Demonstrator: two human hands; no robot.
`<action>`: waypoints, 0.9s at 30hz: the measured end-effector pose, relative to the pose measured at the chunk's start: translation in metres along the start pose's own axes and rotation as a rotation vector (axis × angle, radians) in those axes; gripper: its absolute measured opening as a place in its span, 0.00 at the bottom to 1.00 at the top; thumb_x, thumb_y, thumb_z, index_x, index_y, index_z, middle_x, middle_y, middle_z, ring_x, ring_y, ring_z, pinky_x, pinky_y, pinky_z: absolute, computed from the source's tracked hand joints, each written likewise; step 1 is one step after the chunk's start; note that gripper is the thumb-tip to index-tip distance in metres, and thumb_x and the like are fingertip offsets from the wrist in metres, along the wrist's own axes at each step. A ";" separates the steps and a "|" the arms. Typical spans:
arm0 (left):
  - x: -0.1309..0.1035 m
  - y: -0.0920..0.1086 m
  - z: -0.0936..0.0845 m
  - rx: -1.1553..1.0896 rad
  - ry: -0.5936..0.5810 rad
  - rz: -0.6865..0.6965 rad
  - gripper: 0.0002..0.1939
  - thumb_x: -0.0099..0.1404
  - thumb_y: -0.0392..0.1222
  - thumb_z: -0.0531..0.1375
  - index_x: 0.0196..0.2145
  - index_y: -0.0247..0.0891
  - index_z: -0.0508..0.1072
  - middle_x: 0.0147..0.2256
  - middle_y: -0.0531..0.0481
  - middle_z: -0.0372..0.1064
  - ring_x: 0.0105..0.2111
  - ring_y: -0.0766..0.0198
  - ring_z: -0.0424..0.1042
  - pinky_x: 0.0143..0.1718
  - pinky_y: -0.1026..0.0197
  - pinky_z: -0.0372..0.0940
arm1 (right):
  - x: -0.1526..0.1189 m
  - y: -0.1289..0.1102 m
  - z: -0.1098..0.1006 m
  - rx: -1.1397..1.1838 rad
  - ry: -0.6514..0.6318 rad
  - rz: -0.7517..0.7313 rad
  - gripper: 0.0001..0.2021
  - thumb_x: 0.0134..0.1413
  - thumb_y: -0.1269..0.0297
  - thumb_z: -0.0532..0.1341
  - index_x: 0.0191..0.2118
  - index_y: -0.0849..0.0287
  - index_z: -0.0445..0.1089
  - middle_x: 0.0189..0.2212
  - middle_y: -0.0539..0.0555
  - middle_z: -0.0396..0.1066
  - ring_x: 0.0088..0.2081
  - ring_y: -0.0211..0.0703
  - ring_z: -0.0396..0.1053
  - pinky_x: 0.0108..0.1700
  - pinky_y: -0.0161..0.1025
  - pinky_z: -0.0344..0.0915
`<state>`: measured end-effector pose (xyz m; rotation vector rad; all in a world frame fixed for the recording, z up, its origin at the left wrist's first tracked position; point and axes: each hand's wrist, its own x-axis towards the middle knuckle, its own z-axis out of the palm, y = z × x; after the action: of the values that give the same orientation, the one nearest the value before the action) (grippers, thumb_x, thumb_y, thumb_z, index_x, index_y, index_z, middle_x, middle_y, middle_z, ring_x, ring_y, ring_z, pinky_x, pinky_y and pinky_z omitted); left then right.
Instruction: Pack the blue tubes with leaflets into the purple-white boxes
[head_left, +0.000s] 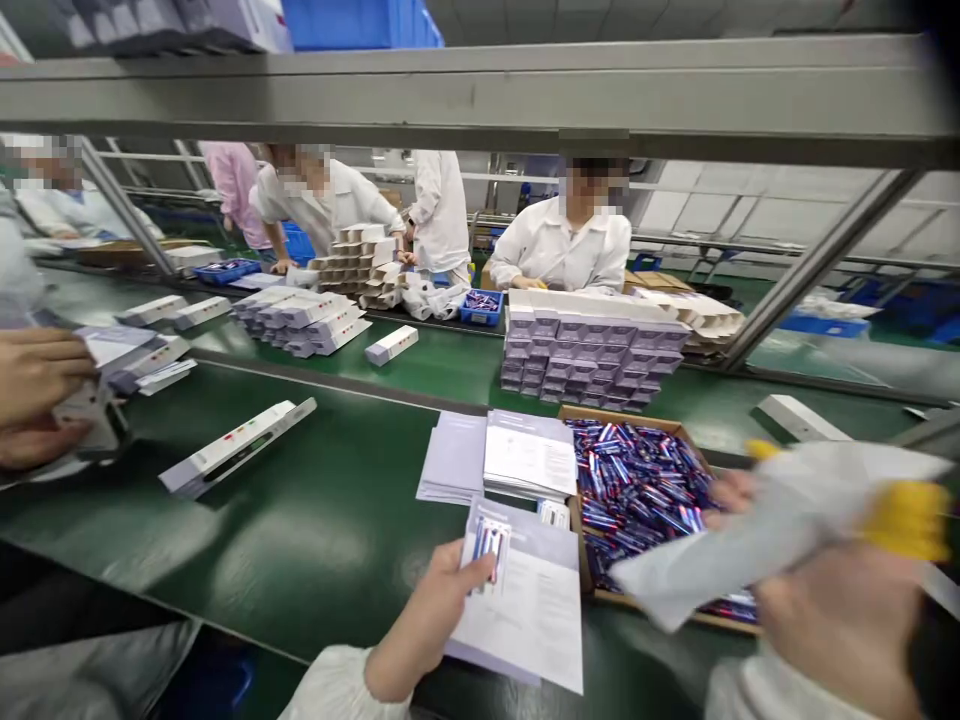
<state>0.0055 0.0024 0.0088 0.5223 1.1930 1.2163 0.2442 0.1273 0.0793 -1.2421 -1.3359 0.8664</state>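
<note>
My left hand [442,600] is closed around a leaflet [521,620], printed white and lilac. Its thumb presses a small pack of batteries [489,550] flat against the paper. On the right, my right hand [840,620] is smeared by motion and grips a white plastic bag [750,530]. Patches of yellow show at its fingers. Beneath that bag lies a cardboard tray [574,530] full of blue and purple batteries [637,480]. Leaflet stacks [529,455] sit against the tray's left side.
A long white box [236,445] lies on the green belt [330,540]. Beyond it stand stacked lilac boxes [592,345] and a pile of cartons [300,320]. A co-worker's hands [45,400] hold something at far left. Overhead runs a metal shelf beam [480,95]; other people work opposite.
</note>
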 end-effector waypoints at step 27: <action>-0.025 -0.007 -0.014 -0.160 -0.361 -0.117 0.27 0.41 0.39 0.68 0.42 0.33 0.70 0.36 0.45 0.71 0.38 0.55 0.69 0.44 0.55 0.59 | -0.097 0.035 0.148 0.041 -0.543 0.035 0.08 0.44 0.61 0.50 0.23 0.58 0.61 0.20 0.50 0.64 0.24 0.40 0.60 0.27 0.36 0.57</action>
<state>-0.0009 -0.0264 0.0084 0.5188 0.8018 1.0537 0.0959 0.0621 -0.0006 -1.0363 -1.7106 1.3101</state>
